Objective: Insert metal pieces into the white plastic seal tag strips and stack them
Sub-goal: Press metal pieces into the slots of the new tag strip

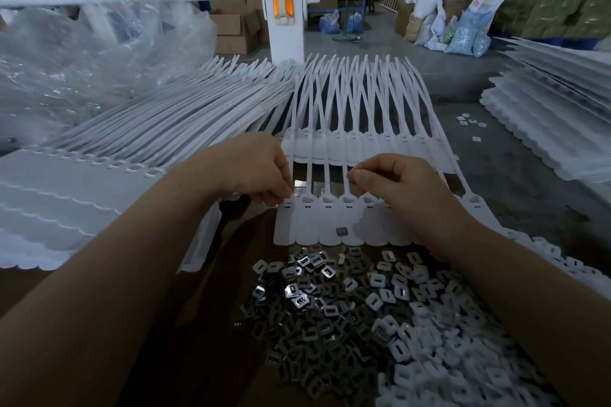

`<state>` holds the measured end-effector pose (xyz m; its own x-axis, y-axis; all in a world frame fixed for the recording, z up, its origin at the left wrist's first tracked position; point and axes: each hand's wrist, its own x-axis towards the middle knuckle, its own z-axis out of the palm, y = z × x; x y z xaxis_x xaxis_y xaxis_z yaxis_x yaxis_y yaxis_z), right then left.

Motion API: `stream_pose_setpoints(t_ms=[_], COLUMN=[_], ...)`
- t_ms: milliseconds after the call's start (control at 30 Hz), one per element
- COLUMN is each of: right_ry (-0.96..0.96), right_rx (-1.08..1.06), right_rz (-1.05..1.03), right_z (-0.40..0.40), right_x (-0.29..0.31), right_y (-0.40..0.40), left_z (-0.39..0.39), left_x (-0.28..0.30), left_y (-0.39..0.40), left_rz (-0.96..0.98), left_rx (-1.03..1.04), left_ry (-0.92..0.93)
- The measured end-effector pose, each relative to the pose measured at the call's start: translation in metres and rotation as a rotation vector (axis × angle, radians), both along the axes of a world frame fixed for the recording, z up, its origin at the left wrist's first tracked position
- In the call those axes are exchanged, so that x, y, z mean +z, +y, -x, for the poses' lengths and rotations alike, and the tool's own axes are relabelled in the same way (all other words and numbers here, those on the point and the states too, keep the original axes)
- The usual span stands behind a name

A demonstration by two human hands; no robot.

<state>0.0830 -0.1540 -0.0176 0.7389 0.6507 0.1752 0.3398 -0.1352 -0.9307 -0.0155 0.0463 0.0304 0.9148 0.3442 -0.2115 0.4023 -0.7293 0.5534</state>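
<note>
1. Right hand (401, 183) curls over the seal tag strip (330, 221), hiding the heads beneath; what its fingers grasp, I cannot tell.
2. Left hand (261, 172) pinches a shiny metal piece (299, 184) at the strip's leftmost head.
3. Loose metal pieces (330, 314) are heaped toward the table's near edge.

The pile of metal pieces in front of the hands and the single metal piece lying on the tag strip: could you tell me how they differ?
The pile of metal pieces is a loose heap on the brown surface; the single metal piece lies alone on the white tag strip. The pile sits nearer the camera, the single piece just below both hands. Pieces in the pile overlap at many angles; the single one lies flat. Both look like small square silvery parts.
</note>
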Motion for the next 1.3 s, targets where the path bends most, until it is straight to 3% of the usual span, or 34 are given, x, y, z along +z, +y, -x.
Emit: stream_pose_setpoints(t_ms=[867,1200,1300], right_ry=[-0.033,-0.046,-0.045], right_rx=[0.010,0.008,0.010], right_rz=[0.031,0.035,0.047], right_z=[-0.0004,-0.0009,-0.0012], right_x=[-0.0024,-0.0024,-0.0023], right_y=[0.0011,0.0013,0.0011], left_z=[-0.0057,-0.0087,-0.0090], left_x=[-0.0090,-0.0066,-0.0068], left_y=[0.0036,0.0050,0.0053], left_rz=[0.009,0.215,0.193], left_rx=[0.077,0.139,0.134], left_ry=[0.062,0.145,0.147])
